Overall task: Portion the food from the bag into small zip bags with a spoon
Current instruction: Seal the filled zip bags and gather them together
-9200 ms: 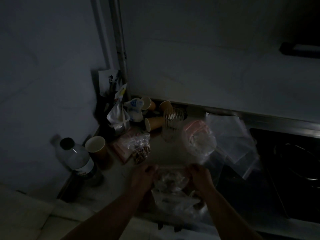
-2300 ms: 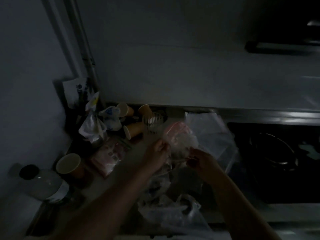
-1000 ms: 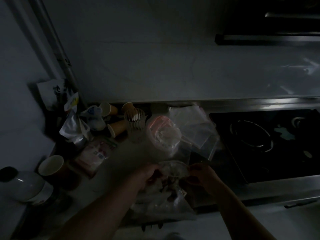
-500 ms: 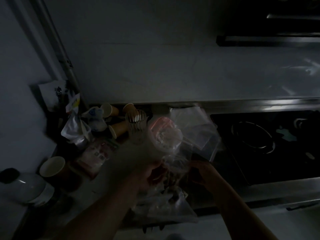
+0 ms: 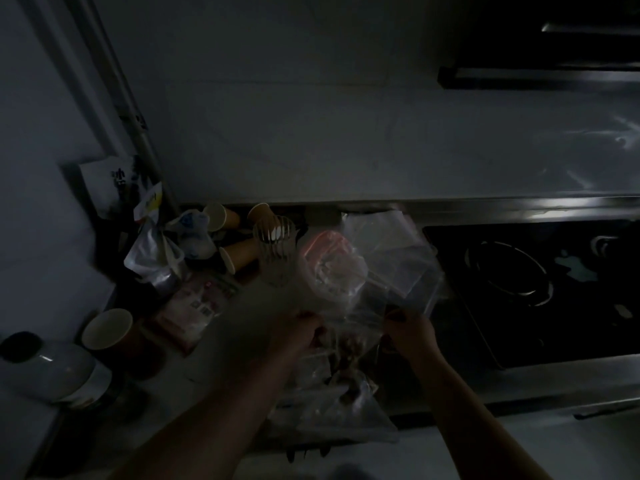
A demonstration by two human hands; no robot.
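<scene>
We hold a small zip bag (image 5: 353,327) between our hands above the dim counter (image 5: 249,299): left hand (image 5: 299,329) and right hand (image 5: 410,332) each pinch one top corner.

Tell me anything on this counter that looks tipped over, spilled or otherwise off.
One paper cup lies on its side beside the clear glass, mouth toward the camera. Nothing visibly spilled. Both hands, the left hand and right hand, hold a small zip bag. The scene is very dark.
</scene>
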